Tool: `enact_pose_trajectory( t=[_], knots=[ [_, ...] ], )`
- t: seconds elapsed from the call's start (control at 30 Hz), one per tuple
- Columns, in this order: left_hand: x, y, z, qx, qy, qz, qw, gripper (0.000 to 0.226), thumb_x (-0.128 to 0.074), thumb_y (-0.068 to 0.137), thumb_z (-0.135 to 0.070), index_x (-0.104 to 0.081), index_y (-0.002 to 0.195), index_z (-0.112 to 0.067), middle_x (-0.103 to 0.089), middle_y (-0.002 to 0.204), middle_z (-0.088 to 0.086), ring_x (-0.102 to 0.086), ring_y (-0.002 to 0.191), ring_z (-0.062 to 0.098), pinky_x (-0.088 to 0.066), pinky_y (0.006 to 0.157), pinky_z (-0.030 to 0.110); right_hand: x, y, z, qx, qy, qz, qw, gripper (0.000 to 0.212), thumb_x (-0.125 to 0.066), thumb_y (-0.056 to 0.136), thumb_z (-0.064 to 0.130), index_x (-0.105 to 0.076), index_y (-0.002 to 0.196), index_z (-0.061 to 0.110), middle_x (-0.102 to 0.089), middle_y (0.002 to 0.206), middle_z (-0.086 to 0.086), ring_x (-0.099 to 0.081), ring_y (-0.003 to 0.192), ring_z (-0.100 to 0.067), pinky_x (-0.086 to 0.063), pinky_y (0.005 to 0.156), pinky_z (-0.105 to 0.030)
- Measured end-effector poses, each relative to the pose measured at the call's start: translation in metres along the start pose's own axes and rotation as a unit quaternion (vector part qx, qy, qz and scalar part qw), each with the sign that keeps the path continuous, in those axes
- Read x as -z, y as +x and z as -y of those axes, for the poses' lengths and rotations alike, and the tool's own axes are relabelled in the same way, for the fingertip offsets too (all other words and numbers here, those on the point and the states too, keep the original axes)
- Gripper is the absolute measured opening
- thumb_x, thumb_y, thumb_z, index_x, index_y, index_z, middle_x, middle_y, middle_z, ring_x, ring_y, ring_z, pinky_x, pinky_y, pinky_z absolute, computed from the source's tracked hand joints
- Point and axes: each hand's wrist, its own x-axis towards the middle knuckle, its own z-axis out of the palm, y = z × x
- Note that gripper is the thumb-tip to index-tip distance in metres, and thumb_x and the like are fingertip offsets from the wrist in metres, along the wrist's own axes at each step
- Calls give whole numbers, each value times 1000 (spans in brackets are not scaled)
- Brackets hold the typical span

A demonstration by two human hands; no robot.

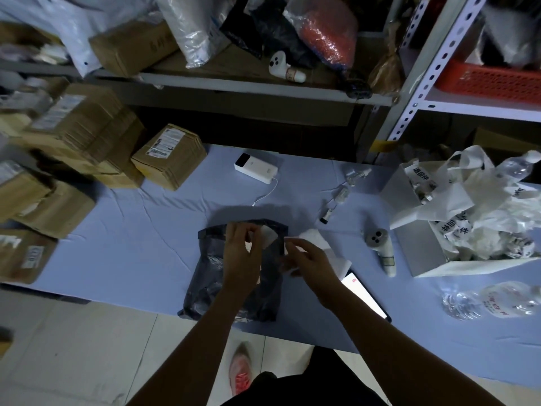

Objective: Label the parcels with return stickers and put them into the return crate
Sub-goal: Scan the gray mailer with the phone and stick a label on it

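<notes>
A dark plastic mailer parcel lies flat on the pale blue cloth in front of me. Over its upper part my left hand pinches a white sticker near the bag's top edge. Just to the right, my right hand pinches the sticker's other end, with a strip of white backing paper under its fingers. A grey crate at the right holds white labelled parcels.
Cardboard boxes are stacked along the left. A white power bank with a cable, small vials, a grey and white handheld device, a lit phone and wrapped bottles lie on the cloth. Metal shelving stands behind.
</notes>
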Motion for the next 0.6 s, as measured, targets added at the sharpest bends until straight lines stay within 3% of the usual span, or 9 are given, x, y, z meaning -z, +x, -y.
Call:
enact_pose_trajectory(
  t=[0.1,0.17,0.27,0.37,0.43,0.5,0.6],
  knots=[
    [16,-11,10,-70,30,30,997,4,-56,103,-12,-59,103,-12,-46,108,-2,-53,92,5,-43,78,7,-25,4,19,-26,157,28,987,19,-61,101,26,-70,114,16,-76,104,-13,-74,91,-22,-60,74,-28],
    [27,-16,17,-87,48,53,994,12,-51,105,-20,-59,109,-13,-44,112,-5,-54,97,9,-47,82,11,-37,8,22,-35,211,32,976,20,-66,97,17,-69,116,11,-75,108,-15,-75,95,-25,-60,77,-30],
    [49,-22,22,-75,56,67,993,18,-53,102,-30,-58,114,-18,-42,116,-11,-53,104,8,-52,89,19,-50,14,19,-30,207,50,977,34,-71,91,5,-64,123,-1,-70,117,-24,-69,109,-38,-58,97,-46],
    [73,-23,34,-69,107,95,987,41,-75,88,-31,-52,121,-27,-45,122,-12,-50,108,1,-49,88,11,-58,17,21,-32,180,17,983,42,-73,86,-6,-62,125,3,-72,116,-19,-71,107,-34,-58,95,-49],
    [87,-22,37,16,11,114,993,44,-76,85,-16,-49,117,-29,-53,116,-11,-58,102,2,-54,78,13,-66,15,24,-8,107,25,994,40,-74,84,-8,-64,120,9,-73,112,-12,-73,104,-29,-61,89,-44],
    [93,-18,37,120,-127,93,980,31,-64,93,0,-54,107,-26,-61,102,-6,-65,89,9,-55,68,17,-73,14,23,13,63,55,996,44,-73,84,-10,-64,121,11,-72,111,-9,-74,99,-24,-63,81,-36],
    [94,-5,47,196,-131,93,967,24,-70,90,-3,-69,101,-24,-73,92,4,-71,87,20,-57,71,20,-83,14,18,38,9,108,993,50,-75,84,-7,-62,127,13,-71,115,-10,-73,97,-25,-62,81,-38]
  ],
)
